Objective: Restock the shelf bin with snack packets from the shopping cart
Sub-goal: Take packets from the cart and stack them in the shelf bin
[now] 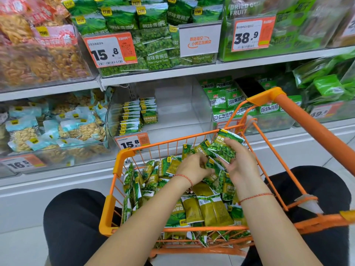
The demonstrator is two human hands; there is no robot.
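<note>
Shop shelf behind, cart (123, 160) packets (209, 210) partly hidden under hands (194, 167)

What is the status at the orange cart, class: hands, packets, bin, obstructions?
Right hand grips a stack of green pea snack packets. Left hand pinches another in the orange wire cart. Clear plastic shelf bin mostly unfilled. Nothing blocking it.
</note>
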